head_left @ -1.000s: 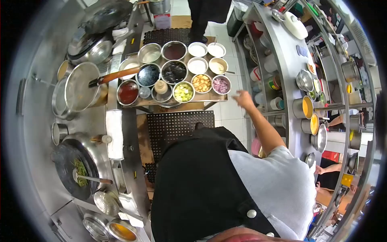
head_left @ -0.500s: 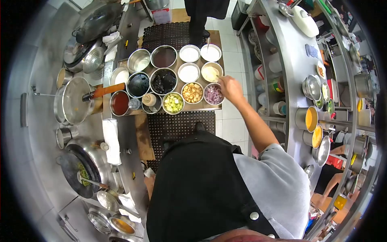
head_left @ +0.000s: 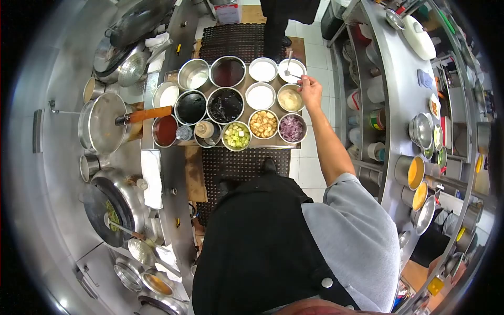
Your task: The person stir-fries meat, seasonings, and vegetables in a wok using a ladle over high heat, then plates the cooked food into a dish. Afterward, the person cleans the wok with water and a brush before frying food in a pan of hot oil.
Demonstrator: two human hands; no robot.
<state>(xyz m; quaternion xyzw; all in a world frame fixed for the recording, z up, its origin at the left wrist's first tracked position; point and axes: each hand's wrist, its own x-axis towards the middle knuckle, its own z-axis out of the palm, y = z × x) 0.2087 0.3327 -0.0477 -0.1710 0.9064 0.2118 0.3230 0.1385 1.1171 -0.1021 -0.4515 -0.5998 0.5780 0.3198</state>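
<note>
The right hand point(head_left: 311, 92) pinched a slim metal spoon point(head_left: 295, 76) between thumb and fingers, beyond the onion pot point(head_left: 293, 143) and above the edge of the next pot, filled with smooth pale paste point(head_left: 288, 101). The left hand lay out of view, so what it did could not be told.

The onion pot was a round steel vessel, heaped with ragged purple-and-white chopped onion point(head_left: 290, 128). To its left sat lumpy golden pieces point(head_left: 262, 124), and farther left, pale green cubes point(head_left: 236, 135) with crisp edges. Past the paste, a shallow round bowl held white contents point(head_left: 296, 67), and the spoon reached over it. Farther left of the onion pot, a glossy, wrinkled black mass point(head_left: 224, 106) filled a wider steel pot, and a squat plastic squeeze bottle point(head_left: 203, 129) stood inside another.

The spoon's far end was hard to make out, as it merged with a second metal handle point(head_left: 290, 56) that rose from the white bowl. Well to the onion pot's right, a tub point(head_left: 377, 119) on a shelf bore a colourful label, and far beyond the pot a cardboard box point(head_left: 229, 14), cut off by the frame, carried red print; neither could be read.
</note>
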